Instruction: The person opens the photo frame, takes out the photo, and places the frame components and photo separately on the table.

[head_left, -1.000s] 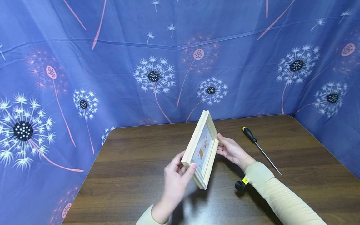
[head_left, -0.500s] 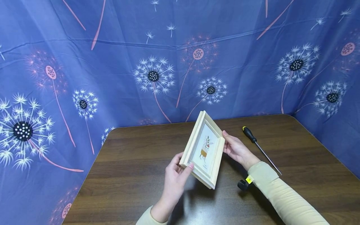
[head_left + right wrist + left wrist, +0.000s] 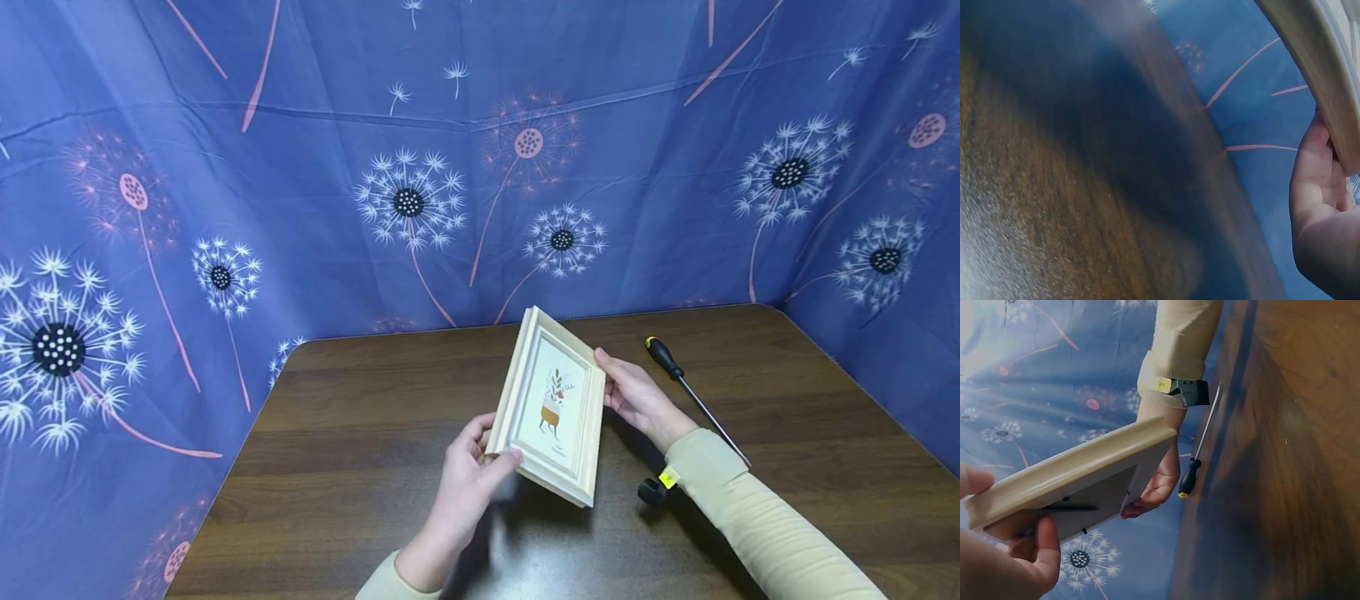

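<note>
A pale wooden picture frame (image 3: 557,408) is held up tilted over the table, its print of a plant in an orange-and-white pot facing the head camera. My left hand (image 3: 468,487) grips its lower left corner, thumb on the front edge and fingers behind. My right hand (image 3: 641,400) holds the right side near the upper corner, thumb along the edge. In the left wrist view the dark back panel with its stand and small clips shows under the frame (image 3: 1072,475). The right wrist view catches my right hand (image 3: 1322,206) against the frame's edge.
A screwdriver (image 3: 667,360) with a black and yellow handle lies on the brown wooden table (image 3: 337,467), right of my right hand. A black wrist camera (image 3: 652,492) hangs under the right sleeve. A blue dandelion-print cloth (image 3: 315,208) hangs behind the table.
The picture frame has turned so its front faces the head camera more fully, and has lowered slightly. My right hand has shifted a little to the right with it; both hands keep their hold.
</note>
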`<move>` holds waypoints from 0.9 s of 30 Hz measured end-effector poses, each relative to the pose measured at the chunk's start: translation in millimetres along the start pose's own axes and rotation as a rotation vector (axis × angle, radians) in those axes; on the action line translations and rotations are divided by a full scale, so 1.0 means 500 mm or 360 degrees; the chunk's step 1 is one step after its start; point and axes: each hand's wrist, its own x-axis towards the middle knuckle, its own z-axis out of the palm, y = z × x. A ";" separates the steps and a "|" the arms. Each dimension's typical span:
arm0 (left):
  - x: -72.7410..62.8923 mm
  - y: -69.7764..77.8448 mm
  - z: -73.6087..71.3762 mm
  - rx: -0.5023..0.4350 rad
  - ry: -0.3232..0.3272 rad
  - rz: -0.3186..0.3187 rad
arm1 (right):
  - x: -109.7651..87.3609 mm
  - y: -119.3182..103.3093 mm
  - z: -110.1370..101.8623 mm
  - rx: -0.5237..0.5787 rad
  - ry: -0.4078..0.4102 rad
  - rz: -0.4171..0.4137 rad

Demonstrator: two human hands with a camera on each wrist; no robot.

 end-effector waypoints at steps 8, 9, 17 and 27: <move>0.001 -0.007 -0.003 -0.0018 -0.0071 -0.0148 | 0.000 -0.001 -0.003 -0.0080 0.0068 0.0045; 0.001 -0.008 -0.004 -0.0012 -0.0076 -0.0156 | 0.000 -0.001 -0.004 -0.0089 0.0064 0.0048; -0.003 -0.014 -0.008 0.0003 -0.0112 -0.0194 | 0.002 -0.002 -0.010 -0.0211 0.0090 0.0099; -0.006 -0.031 -0.017 -0.0063 -0.0143 -0.0309 | 0.012 -0.008 -0.010 -0.0428 0.0167 0.0202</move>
